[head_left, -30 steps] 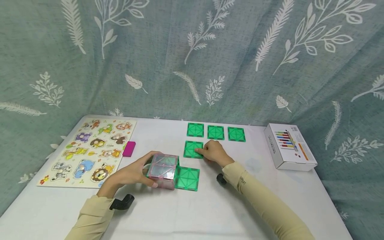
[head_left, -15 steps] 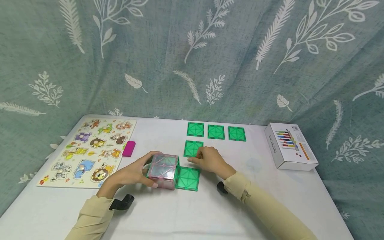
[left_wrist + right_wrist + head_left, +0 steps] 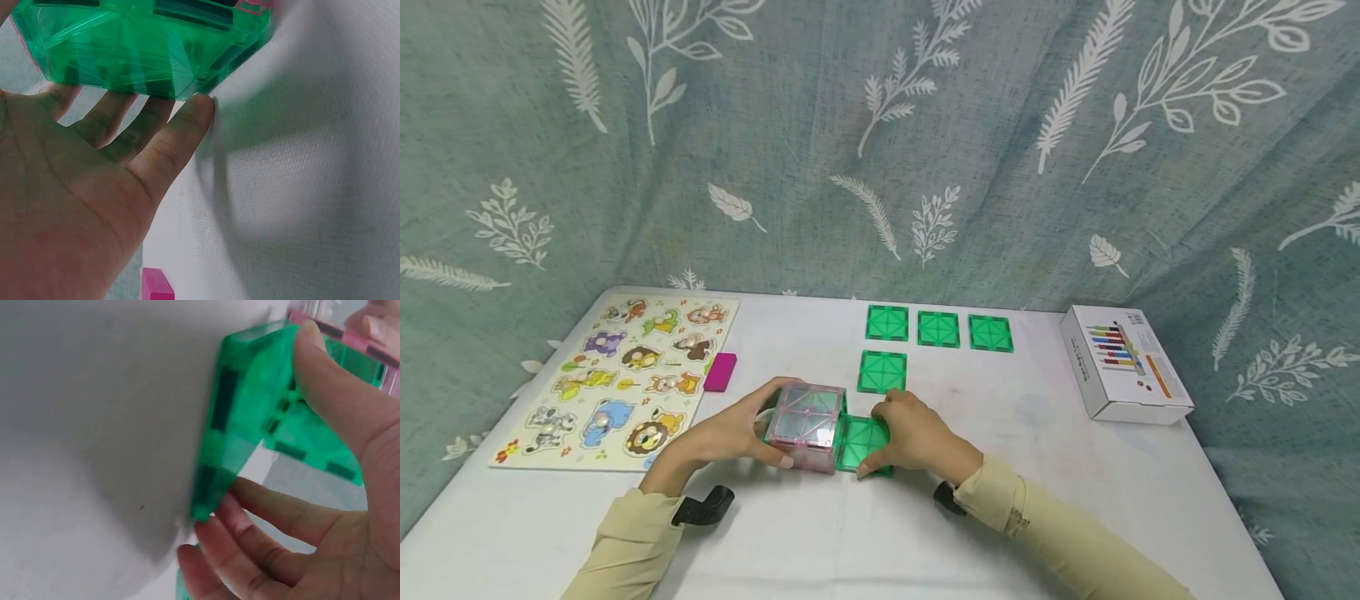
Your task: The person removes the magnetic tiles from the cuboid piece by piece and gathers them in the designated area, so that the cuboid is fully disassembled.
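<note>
My left hand (image 3: pixel 718 437) grips a see-through cube of pink and green magnetic tiles (image 3: pixel 808 412), thumb on its near side. In the left wrist view its fingers touch the cube's green side (image 3: pixel 137 53). Flat against the cube's right side lies a green square magnetic tile (image 3: pixel 857 443). My right hand (image 3: pixel 921 437) holds that tile by its edges, thumb at the near edge and fingers at the far one. From the right wrist view, the tile (image 3: pixel 247 406) sits between thumb and fingertips, close to the cloth. One loose green tile (image 3: pixel 882 372) lies just beyond the right hand.
Three green tiles (image 3: pixel 938 329) lie in a row at the back. A wooden animal puzzle board (image 3: pixel 625 379) occupies the left side, a magenta block (image 3: pixel 721 372) at its edge. To the right stands a white box (image 3: pixel 1127 364). A patterned curtain (image 3: pixel 790 150) hangs behind the table.
My right hand has left the loose green tile, moved toward me and taken hold of the tile beside the cube. The left hand keeps its grip on the cube.
</note>
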Motion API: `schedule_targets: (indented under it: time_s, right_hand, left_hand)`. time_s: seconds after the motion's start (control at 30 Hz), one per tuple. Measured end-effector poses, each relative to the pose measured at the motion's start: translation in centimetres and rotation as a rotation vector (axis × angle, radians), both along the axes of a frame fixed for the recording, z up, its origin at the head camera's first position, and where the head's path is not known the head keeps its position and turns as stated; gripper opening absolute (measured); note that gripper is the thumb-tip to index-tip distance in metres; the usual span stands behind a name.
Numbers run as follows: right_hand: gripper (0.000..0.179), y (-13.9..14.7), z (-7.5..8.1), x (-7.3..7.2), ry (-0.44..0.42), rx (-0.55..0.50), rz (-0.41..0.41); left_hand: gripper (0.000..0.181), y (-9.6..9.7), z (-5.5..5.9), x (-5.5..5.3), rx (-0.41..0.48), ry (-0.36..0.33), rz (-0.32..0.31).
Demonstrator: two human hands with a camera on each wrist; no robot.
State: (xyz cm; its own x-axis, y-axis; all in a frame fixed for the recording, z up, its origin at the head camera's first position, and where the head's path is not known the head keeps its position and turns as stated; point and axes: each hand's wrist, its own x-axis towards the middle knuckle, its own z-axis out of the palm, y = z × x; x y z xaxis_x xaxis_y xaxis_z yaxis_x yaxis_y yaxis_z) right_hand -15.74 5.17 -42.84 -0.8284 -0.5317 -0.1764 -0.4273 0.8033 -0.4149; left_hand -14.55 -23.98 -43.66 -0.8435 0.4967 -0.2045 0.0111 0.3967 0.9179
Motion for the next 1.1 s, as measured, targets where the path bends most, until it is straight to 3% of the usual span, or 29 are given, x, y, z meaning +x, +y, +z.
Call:
schedule_targets:
  time_s: [0.37, 0.67, 1.1]
  right_hand:
    - [0.079, -0.4, -0.5, 1.2, 0.085, 0.025, 0.013]
    - [0.082, -0.4, -0.8, 1.4, 0.072, -0.011, -0.026]
    - [0.080, -0.3, -1.0, 1.2, 0.090, -0.068, -0.021]
  left_hand:
    - [0.101, 0.1, -0.1, 0.1, -0.004, 0.002, 0.005]
    - [0.101, 0.0, -0.2, 0.0, -0.011, 0.013, -0.009]
    - [0.101, -0.1, 0.0, 0.1, 0.008, -0.006, 0.001]
